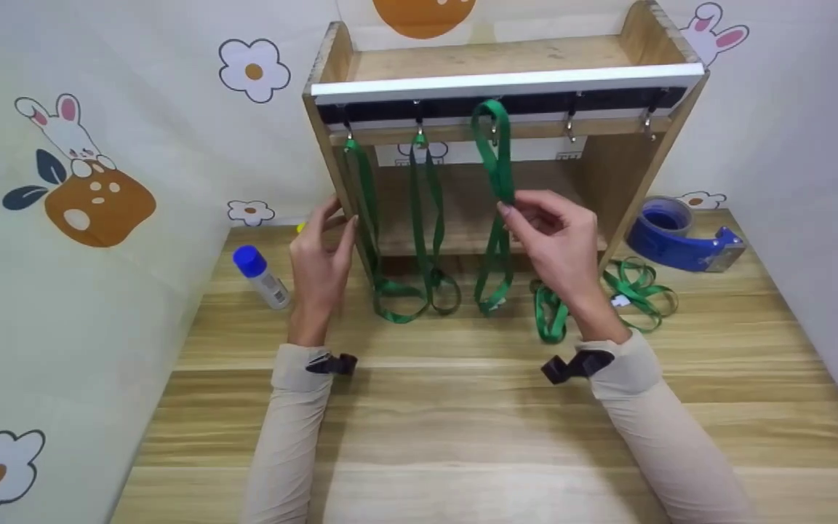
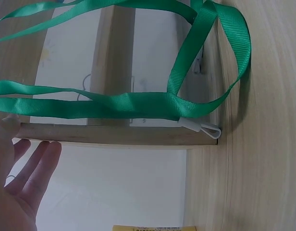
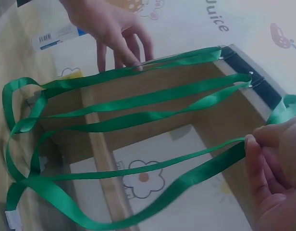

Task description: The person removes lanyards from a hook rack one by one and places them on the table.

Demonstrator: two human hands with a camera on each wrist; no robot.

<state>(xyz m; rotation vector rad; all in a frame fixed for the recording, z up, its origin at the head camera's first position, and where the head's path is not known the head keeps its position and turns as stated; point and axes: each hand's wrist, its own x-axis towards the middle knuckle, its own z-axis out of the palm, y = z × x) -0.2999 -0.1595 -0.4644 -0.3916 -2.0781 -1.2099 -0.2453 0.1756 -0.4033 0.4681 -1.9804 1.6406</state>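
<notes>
My right hand (image 1: 561, 236) pinches a green lanyard (image 1: 503, 175) below its top loop, which stands at the middle hook (image 1: 494, 131) of a wooden shelf (image 1: 463, 193). The lanyard's lower end hangs down toward the table. At the shelf's left side panel (image 2: 114, 134), my left hand (image 1: 321, 258) holds the edge, thumb in front and fingers along the outer face. Two more green lanyards (image 1: 368, 182) (image 1: 417, 196) hang from the two hooks on the left, their lower ends reaching the tabletop.
Two hooks (image 1: 570, 127) on the right carry nothing. Bundled green lanyards (image 1: 551, 316) (image 1: 639, 291) lie on the table by my right forearm. A blue tape dispenser (image 1: 681, 247) stands right of the shelf, a blue-capped glue stick (image 1: 262, 276) left of it. Patterned walls close in both sides.
</notes>
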